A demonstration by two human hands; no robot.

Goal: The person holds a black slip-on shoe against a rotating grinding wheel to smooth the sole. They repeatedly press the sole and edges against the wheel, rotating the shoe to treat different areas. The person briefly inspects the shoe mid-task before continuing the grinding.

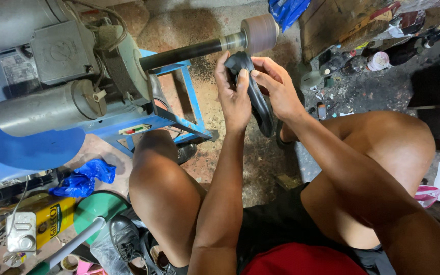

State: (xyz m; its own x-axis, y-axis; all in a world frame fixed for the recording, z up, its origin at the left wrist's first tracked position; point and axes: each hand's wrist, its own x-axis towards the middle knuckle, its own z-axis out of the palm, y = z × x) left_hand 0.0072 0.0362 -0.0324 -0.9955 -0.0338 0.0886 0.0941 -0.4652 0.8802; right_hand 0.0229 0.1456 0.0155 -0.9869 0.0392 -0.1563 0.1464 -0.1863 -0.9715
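Both my hands hold a black shoe [258, 104] up against the machine's sanding drum [259, 32]. My left hand [231, 94] grips the shoe's left side, with fingers curled over its upper edge. On the right side, my right hand [277, 84] clasps the shoe, thumb on top. The drum sits at the end of a black shaft [184, 52] that sticks out from a grey and blue grinding machine [67, 76]. The shoe's top end sits just under the drum; whether they touch I cannot tell.
The machine's blue frame [189, 102] stands ahead of my left knee. A black shoe [126, 237], a yellow tin [39, 221], a green lid [98, 206] and a blue bag [85, 178] lie at lower left. Bottles and clutter [362, 63] fill the upper right.
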